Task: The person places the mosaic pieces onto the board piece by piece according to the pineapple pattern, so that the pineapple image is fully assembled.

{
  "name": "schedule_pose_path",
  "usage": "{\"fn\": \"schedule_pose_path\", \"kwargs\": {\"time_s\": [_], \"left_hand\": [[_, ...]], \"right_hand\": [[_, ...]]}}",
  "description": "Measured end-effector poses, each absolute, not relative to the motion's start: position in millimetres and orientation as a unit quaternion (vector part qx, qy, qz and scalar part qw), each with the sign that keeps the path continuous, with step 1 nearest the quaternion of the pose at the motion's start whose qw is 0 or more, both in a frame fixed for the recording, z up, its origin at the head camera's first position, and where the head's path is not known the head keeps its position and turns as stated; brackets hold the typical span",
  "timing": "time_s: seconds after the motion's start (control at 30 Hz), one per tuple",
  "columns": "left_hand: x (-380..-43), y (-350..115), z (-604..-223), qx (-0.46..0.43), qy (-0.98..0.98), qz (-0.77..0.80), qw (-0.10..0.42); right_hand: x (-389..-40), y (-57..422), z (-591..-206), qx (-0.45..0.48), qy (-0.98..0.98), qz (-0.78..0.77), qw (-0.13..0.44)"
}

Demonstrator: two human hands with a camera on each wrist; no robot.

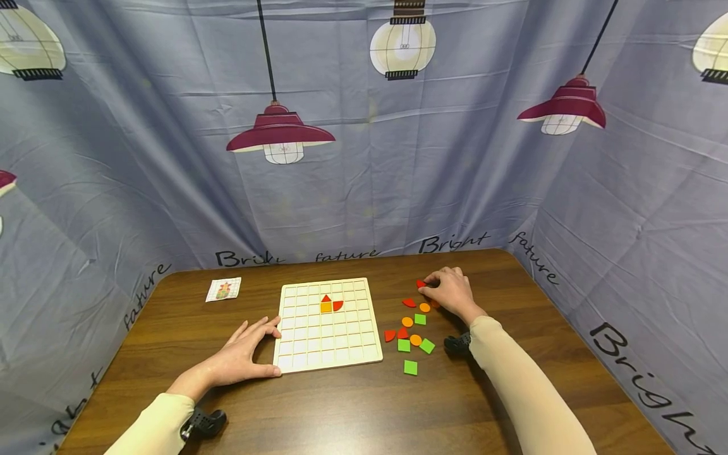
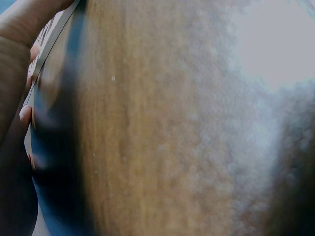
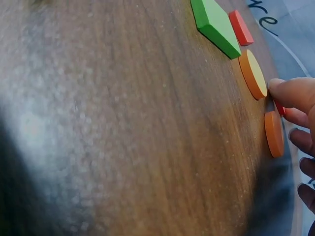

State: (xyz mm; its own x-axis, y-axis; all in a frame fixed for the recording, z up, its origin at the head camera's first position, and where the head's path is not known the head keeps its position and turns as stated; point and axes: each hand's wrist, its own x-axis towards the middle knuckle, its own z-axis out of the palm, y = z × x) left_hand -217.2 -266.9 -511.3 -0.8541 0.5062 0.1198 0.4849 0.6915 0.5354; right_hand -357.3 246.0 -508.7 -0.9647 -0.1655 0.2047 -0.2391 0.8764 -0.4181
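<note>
A cream gridded board lies flat on the table, with a red triangle, an orange square and a red quarter-circle in its upper middle cells. Along the board's left edge rests my left hand, thumb at the near corner and fingers spread farther up. My right hand is at the far side of the loose pieces. Its thumb and index finger pinch a small red piece, mostly covered, so its full shape cannot be told. Orange discs lie close by those fingertips.
Between board and right arm are scattered several green squares, orange discs and red pieces. A card with a coloured pattern lies at the back left of the wooden table. A printed curtain hangs behind.
</note>
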Motion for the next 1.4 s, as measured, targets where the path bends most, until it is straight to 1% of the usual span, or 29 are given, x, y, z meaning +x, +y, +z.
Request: {"fn": "schedule_pose_path", "kwargs": {"time_s": [0.5,0.93,1.17,1.4], "left_hand": [[-216.8,-266.4,-510.1,0.27,0.919,0.287,0.019],[-216.0,-266.9,-510.4,0.278,0.918,0.284,0.001],[-216.4,-267.1,-510.3,0.272,0.919,0.285,0.015],[-217.2,-267.3,-510.7,0.274,0.919,0.285,0.013]], "right_hand": [[-357.4,247.3,-509.6,0.117,-0.963,0.228,0.082],[-357.6,254.6,-510.4,0.145,-0.956,0.244,0.075],[-358.6,256.1,-511.1,0.145,-0.954,0.252,0.068],[-357.8,257.2,-508.4,0.146,-0.951,0.265,0.062]]}}
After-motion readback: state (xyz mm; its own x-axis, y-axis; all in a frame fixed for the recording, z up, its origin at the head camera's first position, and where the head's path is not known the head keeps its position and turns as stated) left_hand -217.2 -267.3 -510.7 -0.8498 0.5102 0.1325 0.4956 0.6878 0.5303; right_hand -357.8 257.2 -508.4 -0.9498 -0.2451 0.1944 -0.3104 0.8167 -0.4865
